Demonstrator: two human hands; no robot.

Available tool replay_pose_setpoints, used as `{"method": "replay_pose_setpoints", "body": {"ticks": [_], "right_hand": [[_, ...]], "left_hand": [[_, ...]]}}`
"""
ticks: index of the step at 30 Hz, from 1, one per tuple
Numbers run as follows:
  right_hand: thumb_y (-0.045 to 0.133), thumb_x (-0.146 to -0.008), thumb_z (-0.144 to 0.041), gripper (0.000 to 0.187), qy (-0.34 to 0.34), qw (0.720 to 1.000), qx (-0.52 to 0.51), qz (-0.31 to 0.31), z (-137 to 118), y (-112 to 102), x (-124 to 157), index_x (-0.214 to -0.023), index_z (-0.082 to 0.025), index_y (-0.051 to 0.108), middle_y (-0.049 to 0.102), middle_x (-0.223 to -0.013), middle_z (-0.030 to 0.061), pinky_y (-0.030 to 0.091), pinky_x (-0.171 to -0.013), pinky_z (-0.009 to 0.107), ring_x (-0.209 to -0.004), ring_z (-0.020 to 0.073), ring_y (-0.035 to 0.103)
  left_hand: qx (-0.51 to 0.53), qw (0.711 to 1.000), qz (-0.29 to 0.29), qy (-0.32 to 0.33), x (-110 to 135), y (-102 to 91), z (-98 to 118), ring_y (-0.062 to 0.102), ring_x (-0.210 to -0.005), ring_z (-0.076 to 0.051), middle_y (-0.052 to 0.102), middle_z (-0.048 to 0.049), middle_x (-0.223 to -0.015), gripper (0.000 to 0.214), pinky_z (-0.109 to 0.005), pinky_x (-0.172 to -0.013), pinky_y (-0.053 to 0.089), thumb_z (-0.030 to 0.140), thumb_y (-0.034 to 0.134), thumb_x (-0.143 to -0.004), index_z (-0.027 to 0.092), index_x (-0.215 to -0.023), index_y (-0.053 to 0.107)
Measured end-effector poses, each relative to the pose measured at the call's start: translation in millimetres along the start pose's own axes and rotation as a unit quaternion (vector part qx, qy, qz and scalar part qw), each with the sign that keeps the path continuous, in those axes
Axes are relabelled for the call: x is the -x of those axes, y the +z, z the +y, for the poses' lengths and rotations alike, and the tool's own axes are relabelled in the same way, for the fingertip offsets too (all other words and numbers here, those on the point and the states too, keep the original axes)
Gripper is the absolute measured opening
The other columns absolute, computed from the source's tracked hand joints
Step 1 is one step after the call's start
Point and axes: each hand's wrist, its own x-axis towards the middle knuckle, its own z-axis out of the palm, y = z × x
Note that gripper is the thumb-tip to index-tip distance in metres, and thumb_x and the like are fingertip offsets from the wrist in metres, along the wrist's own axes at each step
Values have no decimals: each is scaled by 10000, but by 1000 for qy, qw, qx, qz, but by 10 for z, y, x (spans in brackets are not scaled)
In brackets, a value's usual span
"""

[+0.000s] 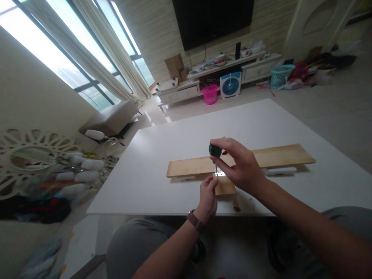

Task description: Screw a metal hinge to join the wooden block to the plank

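Note:
A long wooden board (279,156) lies across the white table (174,143), raised on white supports. A small wooden piece (226,186) sits against its near edge, joined by a shiny metal bracket (221,173). My right hand (241,166) is closed round the green handle of a screwdriver (215,150), which stands upright with its tip down at the bracket. My left hand (207,195), a watch on its wrist, pinches the near left edge of the small wooden piece.
A small dark object (236,206) lies near the table's front edge. Beyond the table are a TV cabinet (203,83), a pink basket (209,94), a small fan (230,84) and a teal basket (281,75). Clutter lies on the floor at left.

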Motion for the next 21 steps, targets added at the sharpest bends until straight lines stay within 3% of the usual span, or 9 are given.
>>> {"method": "replay_pose_setpoints", "body": {"ticks": [6, 12, 18, 21], "right_hand": [[579, -936, -103, 485, 0, 1000, 1, 0, 5, 9, 5, -1386, -280, 547, 697, -1215, 98, 595, -876, 468, -1075, 253, 658], [618, -953, -145, 408, 20, 1000, 7, 14, -13, 17, 10, -1343, -259, 585, 626, -1120, 95, 619, -811, 409, -1006, 225, 631], [522, -971, -113, 460, 27, 999, -3, 24, 1, 6, 15, -1408, -255, 546, 633, -1270, 126, 611, -869, 429, -1155, 252, 632], [553, -973, -114, 436, 19, 999, 8, 25, 4, 5, 3, -1379, -273, 565, 682, -1247, 101, 593, -886, 435, -1115, 245, 653]], "left_hand": [[-7, 1000, -3, -6, 4, -10, -4, 605, -834, -199, 705, -50, -857, 167, -323, -807, 482, 274, 819, -670, 196, -794, 740], [-10, 1000, 1, 10, 8, -6, 2, 605, -861, -195, 712, -54, -868, 199, -317, -853, 476, 284, 827, -668, 169, -812, 751], [27, 1000, 2, -2, -14, -35, -33, 616, -864, -189, 726, -55, -893, 256, -313, -864, 469, 265, 867, -647, 174, -857, 751], [27, 1000, -2, -7, -24, -49, -41, 622, -873, -191, 723, -52, -898, 248, -314, -868, 470, 273, 866, -665, 180, -862, 747]]}}
